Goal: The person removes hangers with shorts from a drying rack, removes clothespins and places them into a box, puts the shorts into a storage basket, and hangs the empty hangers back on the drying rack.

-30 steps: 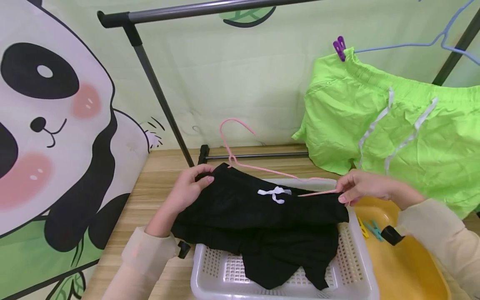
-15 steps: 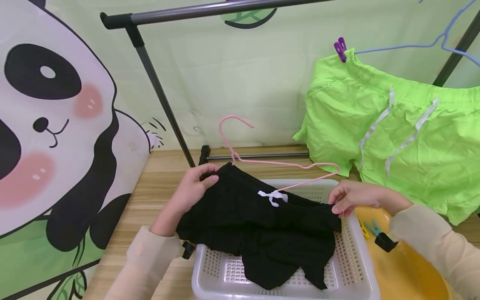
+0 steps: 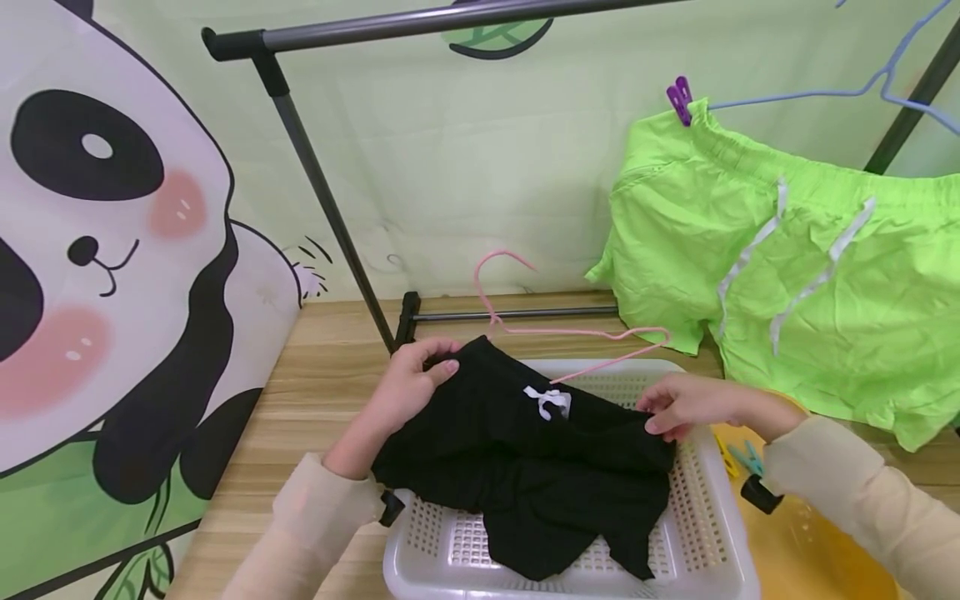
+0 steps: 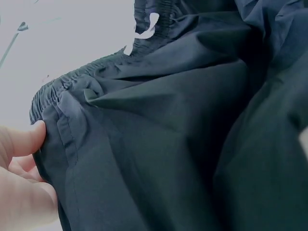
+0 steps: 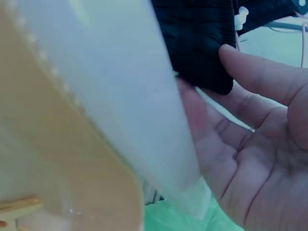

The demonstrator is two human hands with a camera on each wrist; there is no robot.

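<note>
Head view: the black shorts (image 3: 540,475) are held spread over the white basket (image 3: 701,521), one end of the waistband (image 4: 72,82) being pinched in the left hand (image 3: 411,382) and the other in the right hand (image 3: 693,404). The pink hanger (image 3: 555,332) is partly hidden at the waistband, its hook and one end exposed. Green shorts (image 3: 862,308) are hung from a blue hanger (image 3: 787,97), clipped with a purple peg (image 3: 680,101); a yellow basin (image 3: 817,550) is set beside the basket.
</note>
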